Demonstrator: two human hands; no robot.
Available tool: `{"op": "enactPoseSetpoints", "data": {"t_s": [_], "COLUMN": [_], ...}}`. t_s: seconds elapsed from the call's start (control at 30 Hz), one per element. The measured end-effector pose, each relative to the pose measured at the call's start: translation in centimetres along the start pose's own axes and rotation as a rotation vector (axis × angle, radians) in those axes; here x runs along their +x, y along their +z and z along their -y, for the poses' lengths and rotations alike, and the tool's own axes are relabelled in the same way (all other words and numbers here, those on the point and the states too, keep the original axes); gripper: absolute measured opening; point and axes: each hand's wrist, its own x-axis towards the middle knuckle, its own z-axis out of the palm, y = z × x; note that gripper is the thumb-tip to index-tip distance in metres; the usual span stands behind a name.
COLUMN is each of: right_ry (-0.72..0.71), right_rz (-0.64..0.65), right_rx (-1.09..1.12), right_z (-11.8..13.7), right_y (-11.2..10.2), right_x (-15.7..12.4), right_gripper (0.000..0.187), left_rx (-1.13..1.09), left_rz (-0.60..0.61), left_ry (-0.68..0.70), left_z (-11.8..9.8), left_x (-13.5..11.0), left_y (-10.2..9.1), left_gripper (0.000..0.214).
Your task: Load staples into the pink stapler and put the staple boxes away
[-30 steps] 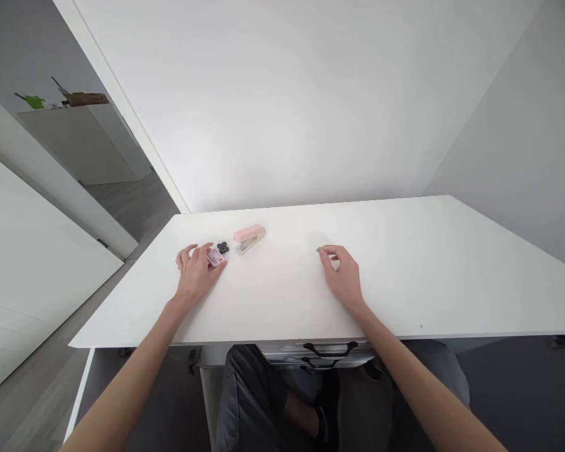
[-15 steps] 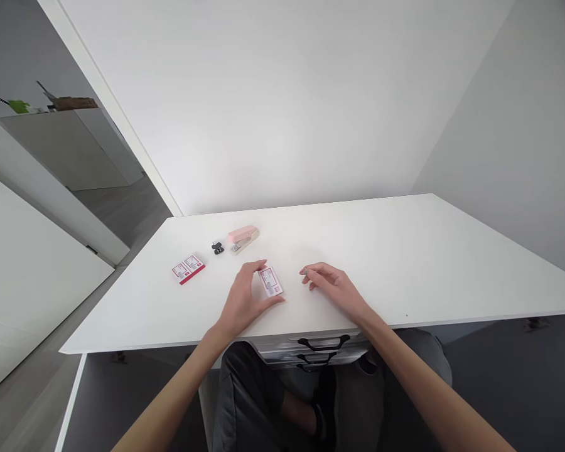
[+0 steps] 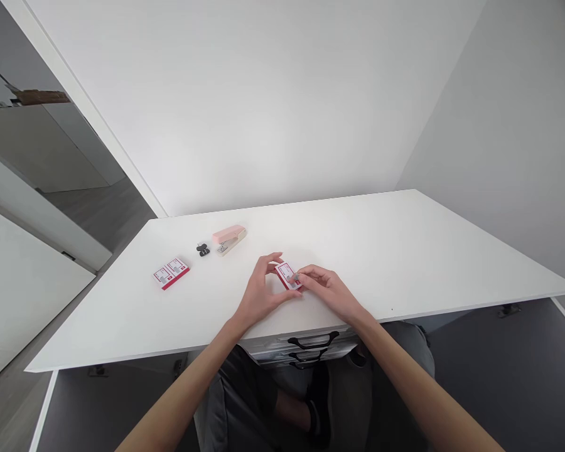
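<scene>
Just below the frame's middle, both hands meet over the white table. The left hand curls around a small red-and-white box, pinching it between thumb and fingers. The right hand pinches the box's right end. Left of centre lie a pair of matching boxes, black binder clips and a pink stapler.

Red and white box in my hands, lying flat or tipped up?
Tipped up: left hand and right hand pinch the box at a slant, its red side edge showing.
</scene>
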Motion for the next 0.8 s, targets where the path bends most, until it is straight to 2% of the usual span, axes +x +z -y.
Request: {"op": "enactPoseSetpoints", "data": {"t_s": [0.1, 0.17, 0.53, 0.63, 0.8], "right_ry": [-0.014, -0.018, -0.039, -0.028, -0.004], "right_rz": [-0.026, -0.023, 0.015, 0.021, -0.023], "right_rx": [0.005, 0.010, 0.142, 0.184, 0.242], "right_z": [0.06, 0.06, -0.10, -0.34, -0.68], "right_y": [0.07, 0.09, -0.21, -0.25, -0.29], "right_x": [0.02, 0.01, -0.24, -0.14, 0.01], "right_gripper": [0.034, 0.033, 0.028, 0.027, 0.029], "left_rx": [-0.191, -0.252, -0.479, -0.467, -0.382], "left_rz": [-0.002, 0.023, 0.199, 0.157, -0.008], "left_ry": [-0.153, -0.216, -0.255, -0.272, -0.298], "left_z": [-0.07, -0.06, -0.24, -0.32, -0.44], "left_x": [0.32, 0.53, 0.78, 0.80, 0.86], "left_y": [-0.51, -0.83, -0.90, -0.79, -0.68], "left_gripper": [0.048, 0.037, 0.037, 0.039, 0.039]}}
